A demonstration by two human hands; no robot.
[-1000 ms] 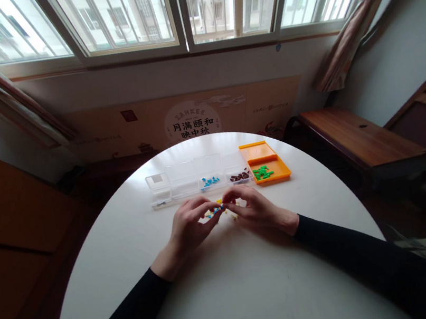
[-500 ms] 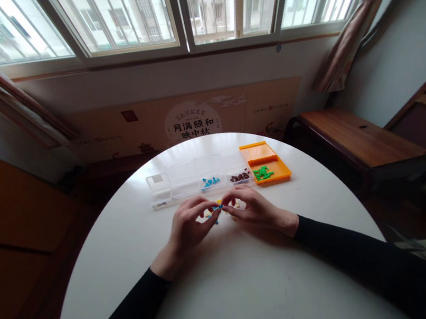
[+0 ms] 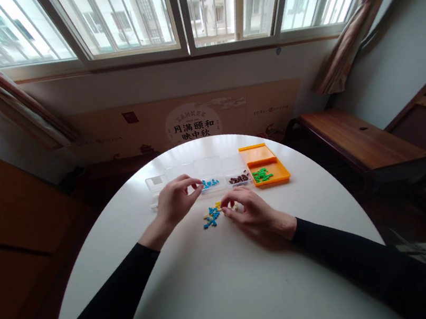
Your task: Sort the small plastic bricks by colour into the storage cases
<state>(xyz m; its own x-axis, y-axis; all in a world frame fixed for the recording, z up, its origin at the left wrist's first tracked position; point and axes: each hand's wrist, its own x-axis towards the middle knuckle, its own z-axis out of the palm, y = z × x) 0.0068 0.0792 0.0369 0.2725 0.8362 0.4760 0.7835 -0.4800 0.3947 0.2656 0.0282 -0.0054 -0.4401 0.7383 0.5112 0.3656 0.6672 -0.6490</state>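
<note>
Over the left edge of the blue bricks [image 3: 210, 183] in a clear box, my left hand [image 3: 177, 199] has thumb and forefinger pinched together. Anything between those fingertips is too small to tell from the bricks behind. My right hand [image 3: 250, 208] rests by the loose pile on the table, thumb and forefinger closed together at its right side. What they grip, if anything, I cannot make out. The pile holds small blue bricks [image 3: 210, 218] and yellow bricks [image 3: 218, 205], with a few pale pieces partly hidden by my right fingers.
Several clear lidded boxes [image 3: 208, 165] stand open in a row on the round white table [image 3: 232, 284]. Dark brown bricks [image 3: 239, 179] fill the one at right. Beside it, an open orange box [image 3: 281, 170] holds green bricks [image 3: 262, 175]. A wooden bench [image 3: 354, 138] stands at right.
My hands have parted from their shared pinch on a small blue brick over the pile. The left has moved up and left to the clear box; the right has stayed nearly in place.
</note>
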